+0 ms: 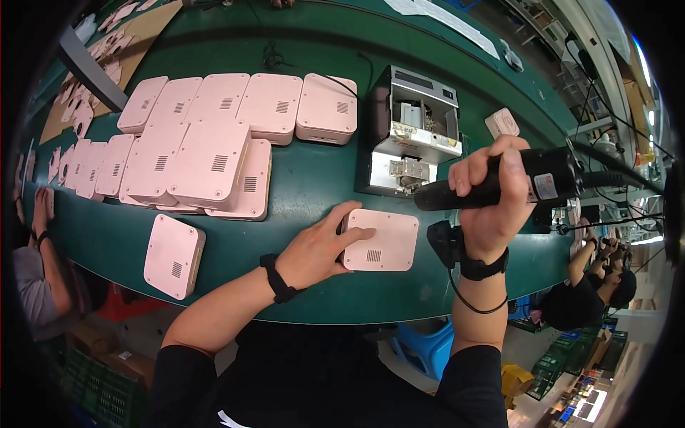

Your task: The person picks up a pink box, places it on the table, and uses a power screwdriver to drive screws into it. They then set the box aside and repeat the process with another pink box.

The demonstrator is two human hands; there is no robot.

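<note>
My left hand grips a pale pink, square plastic housing lying flat on the green bench. Its index finger presses on the top, with thumb and other fingers at the left edge. Screw holes sit at the housing's corners and a slotted vent is near its front. In my right hand is a black electric screwdriver, wrapped by the fingers and held nearly level. Its tip end points left at the front of a screw feeder; whether they touch I cannot tell.
Stacked pink housings fill the left of the bench. A single housing leans left of my arm. A small pink part lies behind the screwdriver. A blue stool stands below the edge. Other people work at both sides.
</note>
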